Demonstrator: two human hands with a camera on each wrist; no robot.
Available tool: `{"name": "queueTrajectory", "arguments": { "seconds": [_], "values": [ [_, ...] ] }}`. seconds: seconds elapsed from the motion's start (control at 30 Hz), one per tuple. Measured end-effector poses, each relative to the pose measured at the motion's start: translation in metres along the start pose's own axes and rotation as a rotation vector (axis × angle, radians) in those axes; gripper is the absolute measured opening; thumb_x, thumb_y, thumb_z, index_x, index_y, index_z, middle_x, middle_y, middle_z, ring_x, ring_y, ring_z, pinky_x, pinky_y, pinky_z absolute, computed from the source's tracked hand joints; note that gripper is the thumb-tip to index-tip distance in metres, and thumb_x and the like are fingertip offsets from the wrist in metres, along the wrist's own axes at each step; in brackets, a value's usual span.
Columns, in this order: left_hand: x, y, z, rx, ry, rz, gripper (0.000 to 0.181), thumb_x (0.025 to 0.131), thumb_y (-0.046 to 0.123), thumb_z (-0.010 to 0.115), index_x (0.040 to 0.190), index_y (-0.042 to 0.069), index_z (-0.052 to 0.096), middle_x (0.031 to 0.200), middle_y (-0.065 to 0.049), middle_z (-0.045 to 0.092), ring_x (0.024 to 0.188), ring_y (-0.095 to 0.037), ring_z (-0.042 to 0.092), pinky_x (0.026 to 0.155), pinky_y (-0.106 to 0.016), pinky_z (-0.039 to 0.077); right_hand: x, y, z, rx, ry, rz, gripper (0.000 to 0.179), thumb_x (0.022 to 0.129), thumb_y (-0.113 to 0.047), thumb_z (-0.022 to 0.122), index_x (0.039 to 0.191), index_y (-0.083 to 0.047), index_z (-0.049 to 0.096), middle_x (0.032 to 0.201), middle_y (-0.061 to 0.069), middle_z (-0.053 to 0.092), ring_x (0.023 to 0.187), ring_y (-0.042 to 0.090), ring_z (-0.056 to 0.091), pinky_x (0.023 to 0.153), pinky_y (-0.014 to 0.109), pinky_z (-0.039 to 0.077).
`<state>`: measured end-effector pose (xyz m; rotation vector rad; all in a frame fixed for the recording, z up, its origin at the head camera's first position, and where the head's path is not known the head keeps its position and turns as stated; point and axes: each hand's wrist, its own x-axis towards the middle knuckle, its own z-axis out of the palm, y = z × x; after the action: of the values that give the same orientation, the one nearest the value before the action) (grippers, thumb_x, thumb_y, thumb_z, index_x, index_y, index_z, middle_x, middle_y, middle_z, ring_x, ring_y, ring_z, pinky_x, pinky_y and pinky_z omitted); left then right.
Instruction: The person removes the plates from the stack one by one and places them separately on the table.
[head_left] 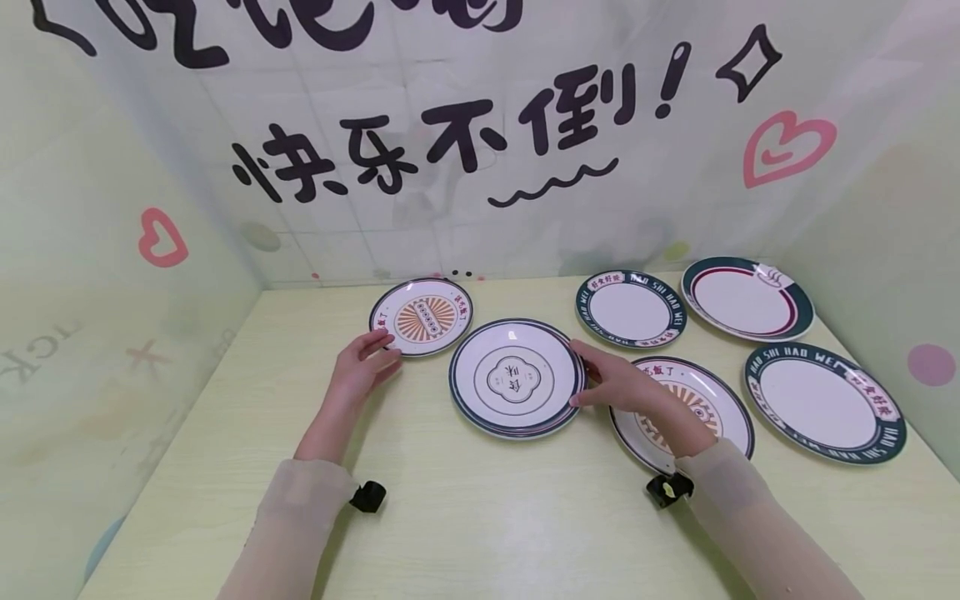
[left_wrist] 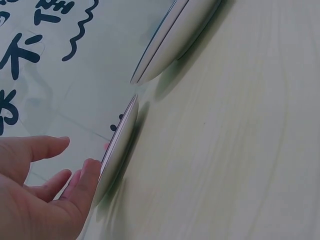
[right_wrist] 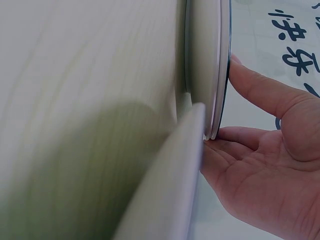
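In the head view, my left hand [head_left: 362, 367] is at the near-left edge of a small round plate [head_left: 424, 317] with an orange sunburst print. The left wrist view shows that hand [left_wrist: 55, 190] with its thumb apart and a fingertip right at the plate's rim. My right hand [head_left: 618, 379] grips the right rim of a stack of plates [head_left: 517, 387], blue-edged, with a flower-shaped emblem on the top one. Seen from the right wrist, the thumb and fingers of the right hand [right_wrist: 270, 135] meet the stacked rims [right_wrist: 220, 75].
Another sunburst plate [head_left: 682, 379] lies partly under my right forearm. Further right are a small green-rimmed plate [head_left: 632, 308], a green plate with a red ring [head_left: 742, 300] and a large green-rimmed oval plate [head_left: 817, 402]. Printed sheeting [head_left: 420, 225] encloses the pale wooden table [head_left: 450, 517].
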<state>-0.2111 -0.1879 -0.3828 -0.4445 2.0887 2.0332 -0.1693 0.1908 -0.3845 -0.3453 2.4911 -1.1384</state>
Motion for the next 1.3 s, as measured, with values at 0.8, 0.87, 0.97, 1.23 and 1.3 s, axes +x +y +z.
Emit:
{"name": "queueTrajectory", "arguments": {
  "seconds": [0.8, 0.87, 0.97, 1.23, 1.3],
  "values": [
    [-0.006, -0.005, 0.022, 0.026, -0.086, 0.036, 0.056, 0.098, 0.001, 0.057, 0.150, 0.004, 0.039, 0.152, -0.015, 0.046, 0.114, -0.016, 0.062, 0.098, -0.024, 0.056, 0.001, 0.000, -0.001, -0.001, -0.001, -0.006, 0.093, 0.087, -0.010, 0.074, 0.158, 0.002, 0.015, 0.164, 0.025, 0.013, 0.150, 0.043, 0.021, 0.124, 0.051, 0.022],
    [-0.005, -0.006, 0.025, 0.027, -0.096, 0.037, 0.055, 0.097, 0.000, 0.058, 0.149, 0.003, 0.039, 0.152, -0.015, 0.047, 0.114, -0.016, 0.063, 0.097, -0.025, 0.057, 0.001, 0.000, -0.001, 0.001, -0.001, -0.006, 0.093, 0.087, -0.010, 0.074, 0.158, 0.002, 0.015, 0.164, 0.025, 0.013, 0.150, 0.043, 0.021, 0.124, 0.051, 0.022],
    [-0.005, -0.008, 0.029, 0.028, -0.112, 0.042, 0.056, 0.096, -0.001, 0.059, 0.149, 0.002, 0.040, 0.151, -0.017, 0.048, 0.106, -0.013, 0.065, 0.097, -0.026, 0.057, 0.000, 0.001, -0.001, 0.002, -0.001, -0.006, 0.093, 0.087, -0.010, 0.074, 0.158, 0.002, 0.015, 0.164, 0.025, 0.013, 0.150, 0.043, 0.021, 0.124, 0.051, 0.022],
    [-0.007, -0.014, 0.038, 0.093, -0.146, 0.072, 0.056, 0.094, -0.001, 0.062, 0.146, 0.001, 0.043, 0.149, -0.018, 0.050, 0.091, -0.002, 0.065, 0.091, -0.021, 0.058, 0.000, 0.002, 0.000, 0.002, 0.001, -0.009, 0.093, 0.087, -0.010, 0.074, 0.158, 0.001, 0.015, 0.164, 0.025, 0.014, 0.151, 0.043, 0.021, 0.124, 0.051, 0.021],
    [-0.008, -0.015, 0.040, 0.120, -0.143, 0.073, 0.055, 0.093, 0.000, 0.064, 0.145, 0.003, 0.045, 0.147, -0.017, 0.052, 0.091, -0.002, 0.065, 0.090, -0.020, 0.058, 0.000, 0.001, 0.000, 0.006, 0.001, -0.010, 0.093, 0.087, -0.009, 0.074, 0.158, 0.002, 0.015, 0.164, 0.025, 0.014, 0.151, 0.043, 0.021, 0.125, 0.051, 0.021]
  ]
}}
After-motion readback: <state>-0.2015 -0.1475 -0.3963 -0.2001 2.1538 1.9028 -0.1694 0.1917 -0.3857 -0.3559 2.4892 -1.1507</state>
